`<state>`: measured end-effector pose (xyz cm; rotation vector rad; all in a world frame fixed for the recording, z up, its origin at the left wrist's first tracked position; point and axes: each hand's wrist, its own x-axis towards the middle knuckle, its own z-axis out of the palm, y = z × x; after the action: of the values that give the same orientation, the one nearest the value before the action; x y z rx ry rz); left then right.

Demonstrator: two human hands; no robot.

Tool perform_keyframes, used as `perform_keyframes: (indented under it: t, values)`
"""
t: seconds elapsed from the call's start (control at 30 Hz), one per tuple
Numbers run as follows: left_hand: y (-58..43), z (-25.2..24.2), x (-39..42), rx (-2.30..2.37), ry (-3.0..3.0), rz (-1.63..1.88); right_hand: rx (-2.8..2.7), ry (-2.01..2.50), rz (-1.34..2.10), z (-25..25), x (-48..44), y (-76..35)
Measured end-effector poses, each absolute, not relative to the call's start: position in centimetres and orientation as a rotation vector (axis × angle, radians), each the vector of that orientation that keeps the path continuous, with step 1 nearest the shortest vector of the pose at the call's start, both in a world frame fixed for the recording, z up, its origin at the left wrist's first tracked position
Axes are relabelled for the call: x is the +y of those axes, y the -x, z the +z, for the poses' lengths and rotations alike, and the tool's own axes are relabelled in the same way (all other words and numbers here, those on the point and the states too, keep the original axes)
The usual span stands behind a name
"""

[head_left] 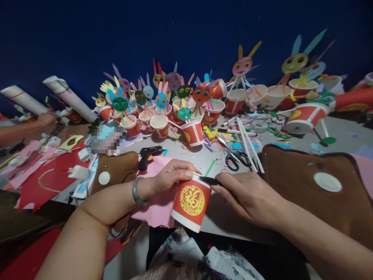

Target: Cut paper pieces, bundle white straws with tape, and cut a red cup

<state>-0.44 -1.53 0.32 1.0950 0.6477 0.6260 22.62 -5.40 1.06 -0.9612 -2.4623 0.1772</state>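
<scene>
A red paper cup (190,204) with a white rim and a round yellow emblem is tilted in front of me. My left hand (175,175) grips its upper rim, with the thumb on top and the other fingers hidden behind. In my right hand (247,194), a black-handled tool with a thin pointed tip (210,180) is pinched between thumb and fingers. Its tip meets the cup's rim close to my left thumb; whether it is a knife or scissors I cannot tell. Behind the cup, a narrow green paper strip (210,168) sticks up. Pink paper (154,210) lies under my left wrist.
Scissors (233,161) and white paper sticks (247,144) lie beyond my right hand. A black glue gun (148,155) rests near a brown cushion (115,167). Several rabbit-faced cups (192,132) stand behind. Another person's hand (48,118) is at far left.
</scene>
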Motion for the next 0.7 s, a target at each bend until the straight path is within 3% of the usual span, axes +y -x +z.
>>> perform_keyframes:
  t: [0.27, 0.7]
  values:
    - [0.33, -0.44, -1.1, 0.752, -1.264, 0.832, -2.12, 1.135, 0.262, 1.42, -4.98, -22.8]
    - [-0.33, -0.34, -0.84, 0.725, -1.338, 0.965, -2.151, 1.284, 0.378, 1.2, -4.97, -22.52]
